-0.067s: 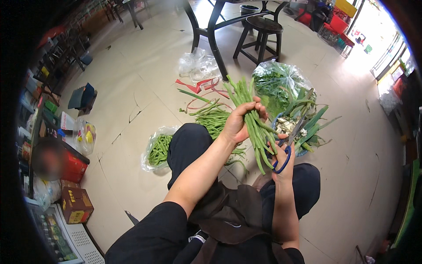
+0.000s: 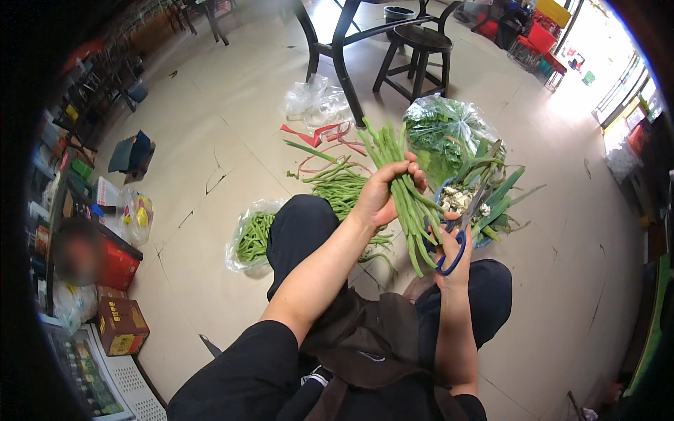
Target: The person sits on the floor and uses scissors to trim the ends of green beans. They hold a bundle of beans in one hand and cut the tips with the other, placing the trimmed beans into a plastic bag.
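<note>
My left hand is closed round a bunch of long green beans, held upright and slightly tilted above my knees. In my right hand is a pair of scissors with blue handles, the blades pointing up and away, just right of the beans' lower ends. Behind the bunch, a heap of loose green beans lies on the floor. Cut pieces of bean fill a clear plastic bag by my left knee. Beyond my right hand stands a blue basket with leek leaves and pale scraps.
A clear bag of leafy greens rests behind the basket. Red ribbon and a crumpled plastic bag lie near a dark table leg. A round wooden stool stands farther back. Boxes line the left side.
</note>
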Available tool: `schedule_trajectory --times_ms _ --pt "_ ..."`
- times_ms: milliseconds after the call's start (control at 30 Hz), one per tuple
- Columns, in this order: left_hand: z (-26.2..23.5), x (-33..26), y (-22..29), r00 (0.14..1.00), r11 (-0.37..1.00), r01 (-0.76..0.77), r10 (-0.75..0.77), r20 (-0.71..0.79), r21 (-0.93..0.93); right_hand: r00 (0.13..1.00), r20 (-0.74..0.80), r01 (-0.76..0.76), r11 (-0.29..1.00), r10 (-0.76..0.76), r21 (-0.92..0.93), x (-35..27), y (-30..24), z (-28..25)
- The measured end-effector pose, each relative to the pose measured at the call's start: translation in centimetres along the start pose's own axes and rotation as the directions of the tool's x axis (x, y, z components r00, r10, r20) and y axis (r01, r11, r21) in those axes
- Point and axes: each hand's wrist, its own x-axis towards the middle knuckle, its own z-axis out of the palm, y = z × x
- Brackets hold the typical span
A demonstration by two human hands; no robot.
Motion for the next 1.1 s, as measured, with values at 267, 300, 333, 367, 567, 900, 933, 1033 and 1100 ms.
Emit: schedule_trajectory --times_ms 267,300,333,367,567,900,933,1033,1100 --pt "1.2 -2.0 2.3 0.984 0.952 0.005 0.049 -0.170 0.305 0.983 -0.162 0.050 0.972 -0.089 -0.230 0.8 -2.4 -0.7" --pt "1.5 -2.4 2.4 0.976 0.944 -0.013 0.085 -0.203 0.331 0.985 -0.131 0.069 0.956 -0.110 -0.283 0.8 -2.9 -0.2" --pt "1.7 -2.7 2.6 0.956 0.944 -0.019 0.115 -0.272 0.330 0.987 -0.098 0.090 0.938 -0.130 -0.335 0.7 -3.4 0.3" --pt "1.9 -3.0 2.8 0.930 0.943 -0.026 0.145 -0.338 0.333 0.990 -0.030 0.119 0.926 -0.139 -0.358 0.6 -3.7 1.0" --pt "1.0 -4.4 3.9 0.786 0.891 -0.151 0.370 -0.495 0.428 0.962 0.203 0.268 0.773 -0.183 -0.575 -1.6 -2.5 6.2" --pt "0.5 -5.8 3.1 0.578 0.599 -0.199 0.711 -0.400 0.776 0.917 0.370 0.392 0.497 -0.148 -0.774 -1.5 2.9 8.9" --pt "0.5 -6.0 3.2 0.571 0.595 -0.196 0.716 -0.403 0.779 0.937 0.331 0.333 0.554 -0.107 -0.763 -1.4 3.1 9.0" --pt "0.5 -6.3 3.5 0.575 0.576 -0.178 0.719 -0.390 0.798 0.958 0.277 0.251 0.675 -0.071 -0.694 -1.2 3.9 8.7" --pt "0.6 -6.5 3.6 0.577 0.577 -0.183 0.719 -0.388 0.796 0.972 0.234 0.153 0.787 -0.011 -0.598 -1.1 4.0 8.9"
